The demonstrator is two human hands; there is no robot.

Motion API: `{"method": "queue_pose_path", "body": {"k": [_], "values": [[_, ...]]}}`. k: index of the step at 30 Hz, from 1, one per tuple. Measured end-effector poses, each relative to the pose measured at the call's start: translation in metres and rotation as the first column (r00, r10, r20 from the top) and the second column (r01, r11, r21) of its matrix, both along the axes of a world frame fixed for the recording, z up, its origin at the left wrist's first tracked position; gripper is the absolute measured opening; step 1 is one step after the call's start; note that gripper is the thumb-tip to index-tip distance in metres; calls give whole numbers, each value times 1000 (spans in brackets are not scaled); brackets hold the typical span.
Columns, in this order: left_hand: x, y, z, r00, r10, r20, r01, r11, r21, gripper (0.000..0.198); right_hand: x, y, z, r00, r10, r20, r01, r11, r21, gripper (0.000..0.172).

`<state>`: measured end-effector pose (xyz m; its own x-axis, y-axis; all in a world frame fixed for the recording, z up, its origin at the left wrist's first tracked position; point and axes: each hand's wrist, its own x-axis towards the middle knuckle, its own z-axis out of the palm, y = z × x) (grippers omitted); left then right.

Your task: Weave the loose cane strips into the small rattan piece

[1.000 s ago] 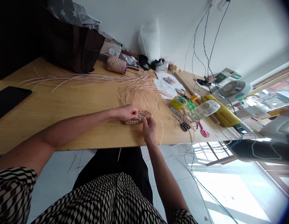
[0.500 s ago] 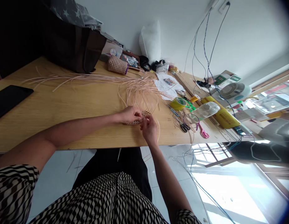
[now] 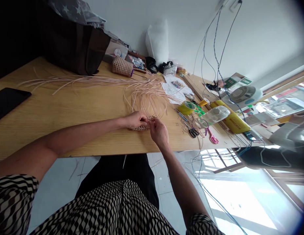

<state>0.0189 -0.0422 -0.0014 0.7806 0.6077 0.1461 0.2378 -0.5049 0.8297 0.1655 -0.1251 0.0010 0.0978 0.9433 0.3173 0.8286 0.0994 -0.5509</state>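
A small beige woven piece [image 3: 141, 128] lies near the front edge of the table, partly hidden by my hands. Long pale weaving strands [image 3: 148, 94] fan out from it and trail off to the left across the tabletop. My left hand [image 3: 137, 120] is closed on the piece's left side, thumb and fingers pinched at its upper edge. Close against it, my right hand [image 3: 159, 131] is closed in a pinch at the right end, and a pale strand curves round beside it. The exact strand between the right fingertips is too small to make out.
On the wooden table [image 3: 76, 111] stand a finished-looking woven pouch [image 3: 122, 66] and a dark bag [image 3: 68, 49]. A black tablet [image 3: 11, 101] lies left. To the right are yellow tape [image 3: 186, 107], black scissors [image 3: 193, 132], pink scissors [image 3: 212, 136], a plastic bottle [image 3: 215, 116] and papers [image 3: 175, 91].
My right hand has shifted slightly right and turned, its fingers still pinched near the left fingertips. My left hand stays on the woven piece. The whole view has moved slightly.
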Motion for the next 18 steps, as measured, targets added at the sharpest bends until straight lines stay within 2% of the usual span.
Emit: {"method": "queue_pose_path", "body": {"k": [3,7,12,15,18], "values": [[0,1,-2,999,-32,4,32,999,12,17,4,0,0,1000,14,-12,-14,1000,-27,26],[0,1,-4,1000,-27,10,27,999,16,16,7,1,-1,992,45,-120,-51,997,-50,27],[-1,-1,-3,997,-16,-81,19,999,41,16,4,1,-8,973,8,-229,-15,999,-28,27],[-2,-2,-2,992,-54,-112,61,997,55,18,1,-1,-10,978,-11,-210,10,1000,-4,29],[-2,-2,-1,991,-66,-118,77,992,97,19,0,-2,-8,996,-35,-81,38,999,36,31]]}}
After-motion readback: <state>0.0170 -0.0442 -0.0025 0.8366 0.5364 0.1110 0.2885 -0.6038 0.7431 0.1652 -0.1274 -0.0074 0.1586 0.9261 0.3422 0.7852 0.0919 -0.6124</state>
